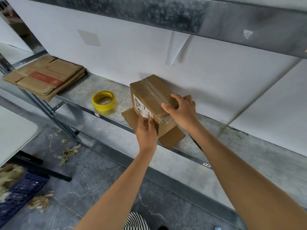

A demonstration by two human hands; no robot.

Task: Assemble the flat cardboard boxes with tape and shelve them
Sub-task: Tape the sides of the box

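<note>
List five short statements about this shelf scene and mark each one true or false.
1. The tape roll lies on the shelf, left of the box. True.
2. The right hand holds the tape roll. False: it grips the box's right end, and nothing touches the roll.
3. A stack of flat boxes lies at the shelf's left end. True.
4. The box's bottom flaps are folded shut. False: they splay out on the shelf.
5. The left hand is well clear of the box. False: its fingertips are at the box's near corner, beside the label.
</note>
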